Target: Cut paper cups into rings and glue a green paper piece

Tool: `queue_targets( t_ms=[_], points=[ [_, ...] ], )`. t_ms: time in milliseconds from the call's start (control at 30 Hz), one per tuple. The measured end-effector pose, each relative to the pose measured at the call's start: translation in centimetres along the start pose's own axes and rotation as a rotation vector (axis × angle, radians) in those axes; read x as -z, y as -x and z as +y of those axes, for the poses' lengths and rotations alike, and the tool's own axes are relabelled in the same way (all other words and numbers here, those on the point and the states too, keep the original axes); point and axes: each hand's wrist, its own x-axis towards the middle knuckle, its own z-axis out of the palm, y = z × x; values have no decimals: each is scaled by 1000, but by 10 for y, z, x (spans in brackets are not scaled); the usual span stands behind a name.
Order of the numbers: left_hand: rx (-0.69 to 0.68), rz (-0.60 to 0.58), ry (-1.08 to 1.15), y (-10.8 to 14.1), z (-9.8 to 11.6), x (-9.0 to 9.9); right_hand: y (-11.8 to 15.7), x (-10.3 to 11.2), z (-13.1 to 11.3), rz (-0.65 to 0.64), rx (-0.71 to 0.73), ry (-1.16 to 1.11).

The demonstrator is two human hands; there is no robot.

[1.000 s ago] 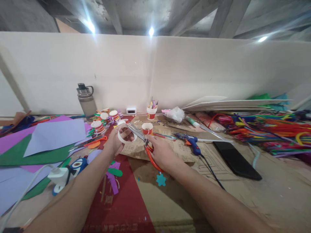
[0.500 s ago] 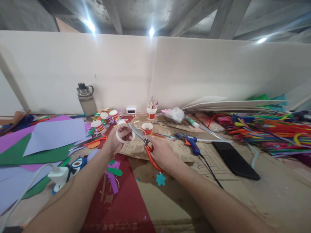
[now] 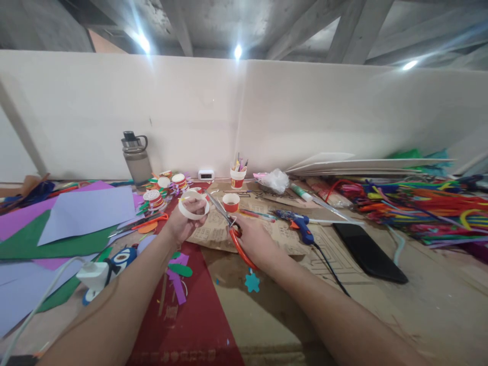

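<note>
My left hand [image 3: 180, 224] is closed on a thin white paper ring [image 3: 189, 215], its fingers showing through the middle. In my right hand [image 3: 254, 242] is a pair of scissors [image 3: 241, 250] with orange handles. Their blades [image 3: 219, 207] point up and to the left, a little apart from the ring. A small pale curl lies by the pivot. Just beyond the blades stands a short red and white paper cup [image 3: 231, 204]. A teal flower-shaped cutout [image 3: 252, 281] shows below my right wrist.
A blue glue gun [image 3: 303, 227] and a black phone [image 3: 369, 252] lie to the right, before many pipe cleaners [image 3: 427, 203]. Coloured paper sheets [image 3: 86, 211] cover the left. Decorated paper cups [image 3: 154, 200], a bottle [image 3: 136, 161] and a pen cup [image 3: 238, 178] stand behind.
My left hand has drawn the white ring slightly left and away from the scissor blades. The scissors have turned a little more upright, with my right hand still around the handles.
</note>
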Motion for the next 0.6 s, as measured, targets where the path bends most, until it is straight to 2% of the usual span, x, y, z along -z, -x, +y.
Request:
queue_targets(
  t_ms=[200, 333, 467, 600],
  points=[
    [-94, 184, -84, 1, 1, -10, -8, -8, 14, 65, -10, -185],
    [-108, 305, -146, 1, -2, -11, -8, -11, 14, 58, 27, -316],
    [-95, 337, -256, -2, -8, -5, -6, -10, 9, 9, -25, -393],
    [-120, 321, -297, -3, -13, -1, -7, -10, 10, 25, -84, -498]
  ],
)
